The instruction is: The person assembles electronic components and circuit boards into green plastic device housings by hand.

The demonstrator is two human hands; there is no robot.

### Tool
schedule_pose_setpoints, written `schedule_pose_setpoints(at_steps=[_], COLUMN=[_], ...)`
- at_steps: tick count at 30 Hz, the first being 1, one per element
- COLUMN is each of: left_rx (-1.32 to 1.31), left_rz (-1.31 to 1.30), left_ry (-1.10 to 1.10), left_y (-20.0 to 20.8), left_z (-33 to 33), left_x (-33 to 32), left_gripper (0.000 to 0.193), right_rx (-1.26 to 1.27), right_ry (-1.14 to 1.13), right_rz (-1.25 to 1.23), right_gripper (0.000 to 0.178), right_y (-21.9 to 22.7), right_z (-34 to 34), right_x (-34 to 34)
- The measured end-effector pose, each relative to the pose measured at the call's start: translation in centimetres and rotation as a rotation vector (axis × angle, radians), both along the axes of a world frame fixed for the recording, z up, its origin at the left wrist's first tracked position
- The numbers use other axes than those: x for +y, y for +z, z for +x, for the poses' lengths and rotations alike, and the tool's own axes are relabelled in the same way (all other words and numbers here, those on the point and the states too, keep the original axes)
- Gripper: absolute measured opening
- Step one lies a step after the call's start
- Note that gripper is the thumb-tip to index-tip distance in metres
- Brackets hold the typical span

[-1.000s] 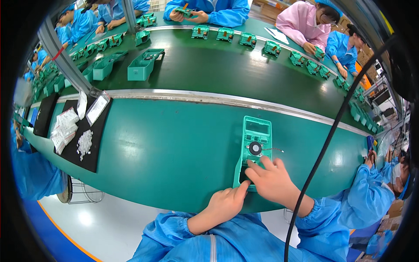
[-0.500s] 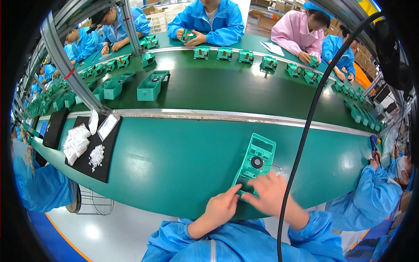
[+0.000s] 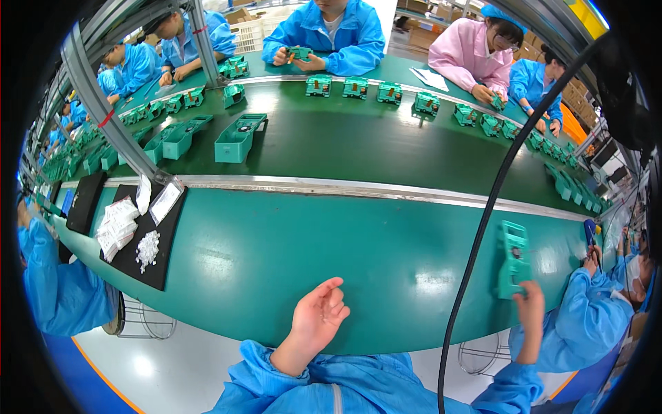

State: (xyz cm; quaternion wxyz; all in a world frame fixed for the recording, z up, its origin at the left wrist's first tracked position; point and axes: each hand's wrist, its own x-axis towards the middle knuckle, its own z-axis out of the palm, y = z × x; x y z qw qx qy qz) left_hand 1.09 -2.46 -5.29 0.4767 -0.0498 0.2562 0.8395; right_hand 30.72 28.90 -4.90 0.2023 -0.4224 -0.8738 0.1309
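Observation:
Toward the right side of the bench, my right hand (image 3: pixel 530 305) grips the near end of a long green plastic housing (image 3: pixel 514 257), its thumb and fingers closed on it. The housing has a rectangular opening at its far end and a dark round part near its middle. It looks slightly smeared by motion. Above the bench's front edge, left of centre, my left hand (image 3: pixel 320 317) is raised with the palm turned up. Its fingers are loosely bent, and nothing is in it.
A black mat (image 3: pixel 169 238) at the left bears white packets (image 3: pixel 117 228) and a heap of small white pieces (image 3: pixel 147 250). Beyond a metal rail, green housings (image 3: pixel 236 143) and small green assemblies (image 3: pixel 355 86) stand on the belt. A black cable (image 3: pixel 483 217) hangs across. Co-workers sit around.
The green housing has moved from in front of me to the right with my right hand. My left hand has left it and drawn back to the left.

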Motion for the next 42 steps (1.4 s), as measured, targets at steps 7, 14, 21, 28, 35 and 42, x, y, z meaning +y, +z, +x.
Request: schedule_pose_setpoints(at_steps=[7,14,21,28,35,42], left_rx=[-0.208,-0.152,-0.125,-0.064,0.147,0.176], left_rz=[0.106,0.226,0.257,0.151,-0.037,-0.054], left_ry=[-0.013,-0.093,-0.089,0.060,0.007,0.038], left_y=[1.4,1.7,1.3,1.0,-0.7,-1.7], left_z=[-0.1,0.4,0.6,0.7,1.5,1.6], left_x=[1.1,1.4,-0.1,-1.0,-1.3,-1.3], left_gripper=[0.035,0.045,0.045,0.041,0.028,0.019], right_rx=[-0.132,0.207,0.395,0.458,0.645,0.654], right_ry=[-0.033,0.106,0.993,1.043,0.988,1.004], right_rz=[0.056,0.522,0.157,0.117,0.070,0.150], right_gripper=[0.026,0.026,0.019,0.015,0.016,0.018], right_y=[-0.1,2.4,2.4,1.5,-0.4,-0.5], right_z=[7.8,-6.4,-21.3,-23.5,-24.3,-24.3], right_x=[11.8,3.9,-17.3,-18.2,-18.3,-18.6])
